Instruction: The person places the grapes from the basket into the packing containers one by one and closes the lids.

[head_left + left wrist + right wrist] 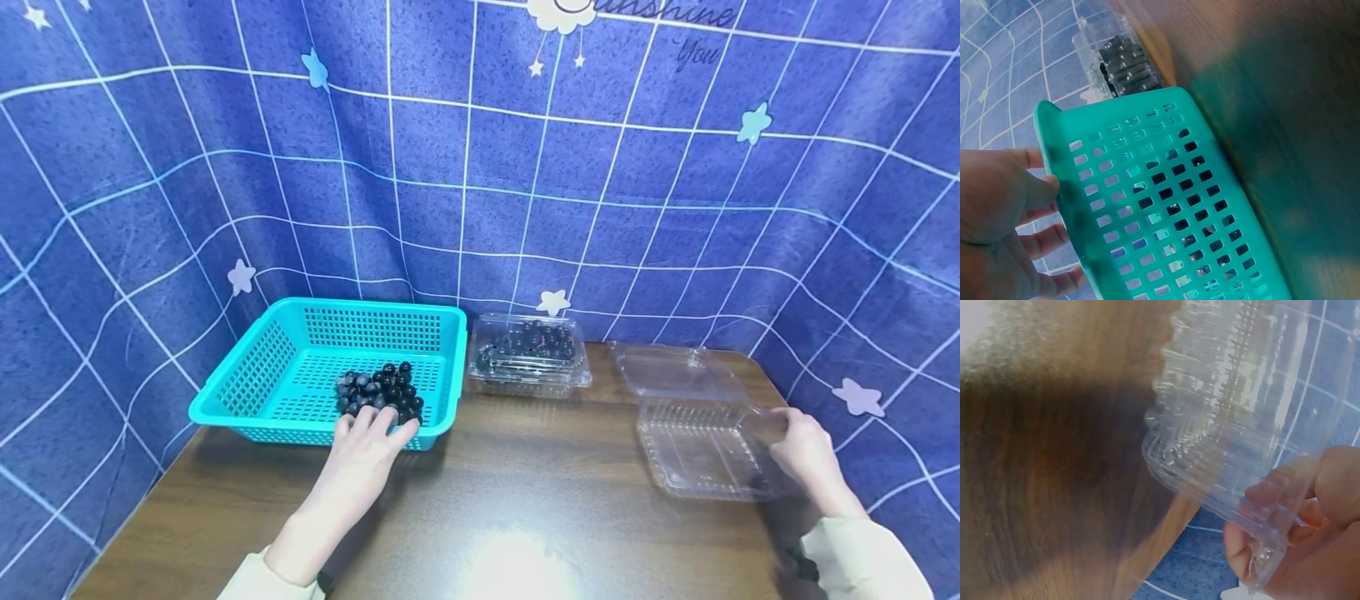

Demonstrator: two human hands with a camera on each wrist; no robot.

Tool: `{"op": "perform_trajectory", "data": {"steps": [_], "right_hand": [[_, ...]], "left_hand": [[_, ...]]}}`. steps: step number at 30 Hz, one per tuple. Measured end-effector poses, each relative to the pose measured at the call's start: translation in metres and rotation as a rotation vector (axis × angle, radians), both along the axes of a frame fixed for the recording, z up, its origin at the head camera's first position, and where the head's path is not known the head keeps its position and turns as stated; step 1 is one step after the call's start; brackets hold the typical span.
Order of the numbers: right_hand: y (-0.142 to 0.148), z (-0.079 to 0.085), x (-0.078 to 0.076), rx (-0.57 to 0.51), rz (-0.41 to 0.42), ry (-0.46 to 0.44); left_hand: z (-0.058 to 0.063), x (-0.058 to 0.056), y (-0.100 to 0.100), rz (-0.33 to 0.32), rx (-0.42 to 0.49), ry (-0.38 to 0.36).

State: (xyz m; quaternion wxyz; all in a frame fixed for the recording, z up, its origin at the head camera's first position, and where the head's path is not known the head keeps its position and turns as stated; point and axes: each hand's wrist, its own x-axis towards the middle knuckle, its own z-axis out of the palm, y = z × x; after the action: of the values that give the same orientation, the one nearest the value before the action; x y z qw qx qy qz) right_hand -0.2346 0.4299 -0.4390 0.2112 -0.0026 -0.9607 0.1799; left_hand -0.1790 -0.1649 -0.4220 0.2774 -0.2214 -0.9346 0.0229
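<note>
My left hand reaches over the front rim of a turquoise perforated basket, its spread fingers close above black grapes piled at the right. In the left wrist view, the thumb is right at the rim and the fingertips are hidden behind it. On the right, my right hand pinches the side wall of a clear plastic clamshell box, thumb inside and fingers outside. The lid lies folded back behind it. A small dark blurred spot shows in the box's front right corner.
A second clear clamshell box, with black grapes inside, stands between the basket and the box in my right hand. Brown wooden table lies beneath everything. A blue grid-patterned cloth hangs close around the back and sides.
</note>
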Motion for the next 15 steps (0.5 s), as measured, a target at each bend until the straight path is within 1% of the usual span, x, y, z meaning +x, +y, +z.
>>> {"op": "perform_trajectory", "data": {"steps": [3,7,9,15], "right_hand": [[0.004,0.003,0.000,-0.050,-0.023,-0.068],[0.009,0.004,0.002,-0.203,-0.030,-0.214],[0.012,0.004,0.003,-0.307,-0.011,-0.280],[0.021,0.006,0.000,-0.528,0.067,-0.455]], "left_hand": [[0.000,0.000,0.000,0.001,-0.003,-0.003],[0.000,0.000,0.000,0.001,-0.003,-0.004],[0.000,0.000,0.000,0.002,-0.003,-0.003],[0.000,0.000,0.000,0.001,-0.004,-0.003]]}}
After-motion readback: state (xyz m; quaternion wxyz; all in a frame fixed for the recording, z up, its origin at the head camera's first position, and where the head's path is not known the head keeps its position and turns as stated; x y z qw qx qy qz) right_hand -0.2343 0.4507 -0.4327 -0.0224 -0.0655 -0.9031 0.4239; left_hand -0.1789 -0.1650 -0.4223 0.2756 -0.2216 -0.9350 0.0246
